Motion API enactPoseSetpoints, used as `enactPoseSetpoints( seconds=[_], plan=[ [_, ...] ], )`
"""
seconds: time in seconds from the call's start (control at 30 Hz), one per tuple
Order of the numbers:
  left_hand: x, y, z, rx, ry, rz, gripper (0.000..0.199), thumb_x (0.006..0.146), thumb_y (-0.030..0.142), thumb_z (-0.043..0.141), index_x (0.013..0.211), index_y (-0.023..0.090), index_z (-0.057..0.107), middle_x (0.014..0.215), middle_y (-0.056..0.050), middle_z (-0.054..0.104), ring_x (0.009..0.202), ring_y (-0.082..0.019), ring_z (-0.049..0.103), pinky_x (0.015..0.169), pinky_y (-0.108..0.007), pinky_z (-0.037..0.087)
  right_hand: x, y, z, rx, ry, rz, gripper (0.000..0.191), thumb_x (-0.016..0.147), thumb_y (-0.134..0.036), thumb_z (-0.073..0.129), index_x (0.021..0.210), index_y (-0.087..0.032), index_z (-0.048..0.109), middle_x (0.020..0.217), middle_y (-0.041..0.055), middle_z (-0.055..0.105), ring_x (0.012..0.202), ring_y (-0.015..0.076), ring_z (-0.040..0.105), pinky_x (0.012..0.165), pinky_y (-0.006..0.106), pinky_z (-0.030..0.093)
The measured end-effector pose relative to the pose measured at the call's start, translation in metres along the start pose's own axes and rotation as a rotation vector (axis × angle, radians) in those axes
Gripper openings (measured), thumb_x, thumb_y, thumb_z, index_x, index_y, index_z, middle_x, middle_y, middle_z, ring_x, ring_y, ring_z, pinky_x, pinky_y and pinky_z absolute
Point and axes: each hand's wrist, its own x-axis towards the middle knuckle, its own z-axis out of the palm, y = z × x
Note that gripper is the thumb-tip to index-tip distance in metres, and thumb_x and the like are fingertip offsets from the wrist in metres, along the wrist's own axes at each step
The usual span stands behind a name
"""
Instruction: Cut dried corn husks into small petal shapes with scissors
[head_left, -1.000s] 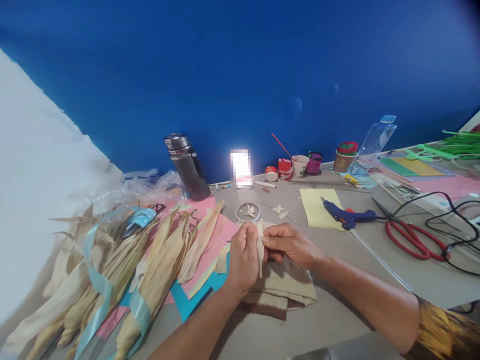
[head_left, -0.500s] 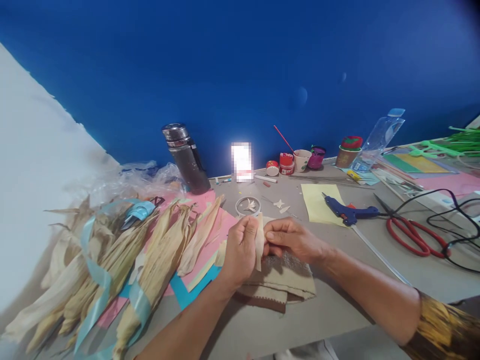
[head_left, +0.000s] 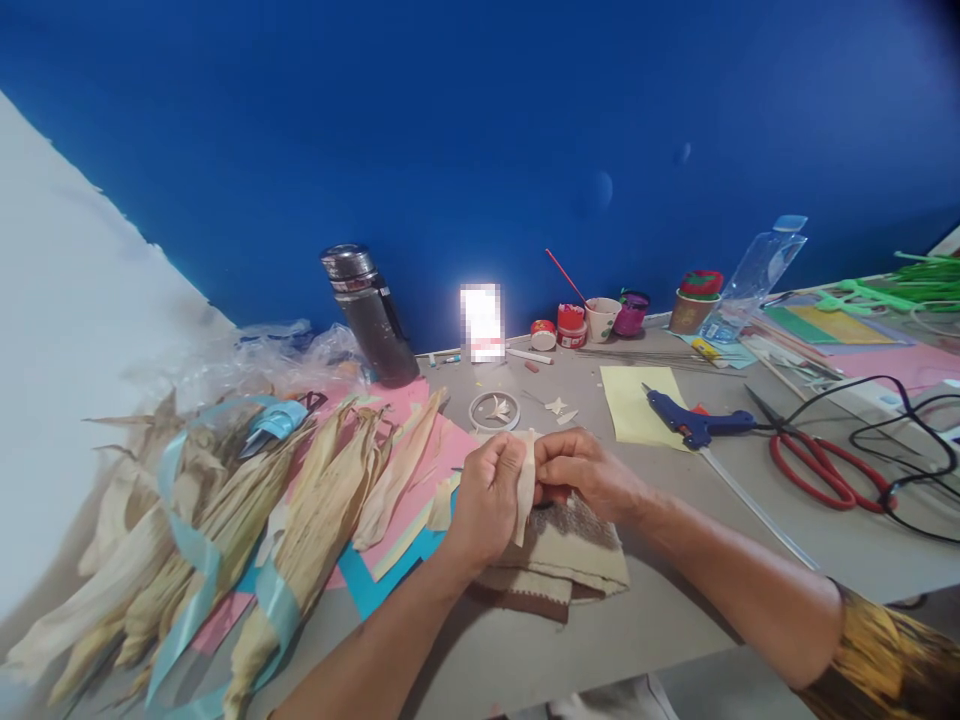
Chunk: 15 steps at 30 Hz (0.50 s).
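Note:
My left hand (head_left: 489,495) is closed on a pale strip of corn husk (head_left: 526,485), held upright over a folded beige cloth (head_left: 589,560). Close on its right, my right hand (head_left: 581,470) has its thumb and fingertips pinched at the strip's edge; what lies between those fingertips is partly hidden. Just beyond the hands is a roll of tape (head_left: 475,424) with a small husk piece (head_left: 498,407) inside its ring. Small cut husk pieces (head_left: 556,405) rest to the right of the roll.
Dried corn husks (head_left: 315,510) and a light blue ribbon (head_left: 214,575) cover the left over coloured paper. A dark flask (head_left: 375,325) stands behind. To the right lie a blue glue gun (head_left: 697,425) on yellow paper and red-handled scissors (head_left: 821,475); paint pots (head_left: 571,325) line the wall.
Both hands and the husk strip have shifted slightly to the right, and the strip leans a little more. My right fingers have curled slightly. The view itself has moved a little.

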Motion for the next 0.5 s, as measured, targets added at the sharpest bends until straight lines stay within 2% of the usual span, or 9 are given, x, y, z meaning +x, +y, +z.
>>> enactPoseSetpoints(
  seconds=[0.13,0.2,0.3,0.37,0.43,0.5],
  plan=[
    [0.0027,0.0009,-0.0011,0.055,0.101,0.092,0.040,0.088,0.049,0.053,0.062,0.020,0.048,0.053,0.003,0.050,0.050,-0.010,0.046,0.047,-0.021,0.037,-0.0004,0.0010,0.0028,-0.169,0.035,-0.020,0.017,0.072,-0.026,0.064,0.060,-0.015,0.058,0.054,-0.0003,0.059,0.048,0.0083,0.044,0.046,0.021,0.031],
    [0.0043,0.0001,-0.0009,-0.030,0.094,0.014,0.039,0.084,0.051,0.058,0.063,0.019,0.049,0.051,0.004,0.048,0.046,-0.009,0.043,0.044,-0.020,0.035,0.0002,0.0013,0.0031,-0.193,0.047,-0.016,0.022,0.072,-0.025,0.065,0.056,-0.016,0.054,0.049,-0.0025,0.054,0.047,0.0076,0.042,0.046,0.021,0.030],
    [0.0059,-0.0011,-0.0016,-0.266,0.058,-0.151,0.040,0.080,0.056,0.062,0.067,0.020,0.051,0.041,0.009,0.038,0.033,-0.006,0.029,0.034,-0.019,0.027,0.0016,-0.0004,0.0008,-0.077,0.033,-0.052,0.024,0.074,-0.031,0.067,0.059,-0.015,0.058,0.051,-0.0023,0.054,0.047,0.0075,0.041,0.047,0.022,0.031],
    [0.0063,-0.0010,-0.0037,-0.362,0.069,-0.159,0.041,0.080,0.059,0.061,0.072,0.020,0.053,0.040,0.011,0.033,0.031,-0.006,0.026,0.032,-0.019,0.029,0.0024,-0.0025,-0.0019,-0.027,0.088,-0.086,0.026,0.073,-0.036,0.070,0.061,-0.015,0.060,0.055,-0.0008,0.057,0.047,0.0076,0.041,0.047,0.023,0.031],
    [0.0061,-0.0001,-0.0066,-0.359,0.050,-0.125,0.043,0.081,0.062,0.058,0.076,0.019,0.055,0.044,0.009,0.039,0.035,-0.008,0.036,0.036,-0.021,0.039,0.0029,-0.0045,-0.0044,-0.017,0.165,-0.111,0.028,0.073,-0.037,0.072,0.060,-0.015,0.059,0.057,0.0005,0.059,0.047,0.0078,0.041,0.047,0.023,0.030],
    [0.0056,0.0013,-0.0086,-0.269,-0.012,-0.088,0.043,0.079,0.060,0.063,0.071,0.018,0.054,0.052,0.005,0.047,0.042,-0.010,0.046,0.041,-0.023,0.046,0.0030,-0.0055,-0.0060,-0.024,0.208,-0.127,0.030,0.074,-0.038,0.072,0.059,-0.015,0.058,0.056,0.0003,0.058,0.048,0.0077,0.040,0.047,0.023,0.028]
  ],
)
